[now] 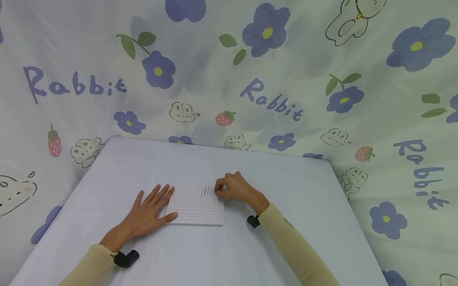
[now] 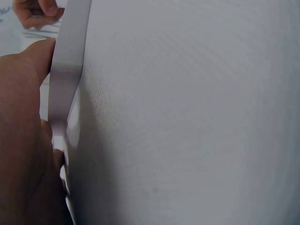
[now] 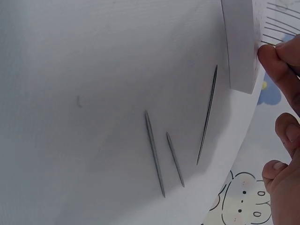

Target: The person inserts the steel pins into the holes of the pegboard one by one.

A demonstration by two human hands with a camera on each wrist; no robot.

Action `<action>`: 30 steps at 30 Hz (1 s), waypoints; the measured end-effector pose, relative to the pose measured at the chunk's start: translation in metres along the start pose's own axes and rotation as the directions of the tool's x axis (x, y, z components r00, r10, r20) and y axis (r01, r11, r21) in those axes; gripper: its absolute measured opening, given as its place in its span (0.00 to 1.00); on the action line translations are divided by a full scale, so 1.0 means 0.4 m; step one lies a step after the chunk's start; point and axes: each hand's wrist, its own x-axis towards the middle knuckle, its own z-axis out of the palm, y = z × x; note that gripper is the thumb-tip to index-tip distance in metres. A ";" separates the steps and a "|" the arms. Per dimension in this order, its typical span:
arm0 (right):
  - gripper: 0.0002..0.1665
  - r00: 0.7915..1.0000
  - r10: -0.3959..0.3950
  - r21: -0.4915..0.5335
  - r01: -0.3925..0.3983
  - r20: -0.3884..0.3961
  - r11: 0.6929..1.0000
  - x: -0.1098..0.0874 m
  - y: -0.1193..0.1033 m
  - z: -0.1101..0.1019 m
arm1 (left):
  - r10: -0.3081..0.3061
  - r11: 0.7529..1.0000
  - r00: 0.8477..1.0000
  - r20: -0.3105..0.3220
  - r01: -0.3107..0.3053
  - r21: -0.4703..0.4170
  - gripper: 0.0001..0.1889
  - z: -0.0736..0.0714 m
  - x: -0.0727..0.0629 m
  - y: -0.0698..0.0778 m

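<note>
A white board [image 1: 195, 210] dotted with small holes lies flat on the table. Several thin metal needles [image 1: 205, 191] stand in a row near its far right corner. My left hand [image 1: 148, 214] rests spread at the board's left side, thumb over the near left corner and fingers along the edge. At the far right corner my right hand [image 1: 234, 188] pinches a needle at the end of the row, mostly hidden by thumb and forefinger. In the right wrist view, three loose pointed needles [image 3: 154, 154] of differing lengths lie beside the board's side wall [image 3: 240, 47].
A white cloth covers the table [image 1: 193, 258]. Behind and around it hangs a patterned curtain [image 1: 200, 71] with flowers, rabbits and lettering. Each wrist carries a small black camera, such as the left one [image 1: 126, 259].
</note>
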 end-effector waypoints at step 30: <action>0.10 1.000 0.017 -0.040 -0.017 0.008 0.999 -0.021 0.019 -0.030 | 0.000 1.000 1.000 0.023 0.000 -0.002 0.48 0.014 0.006 -0.009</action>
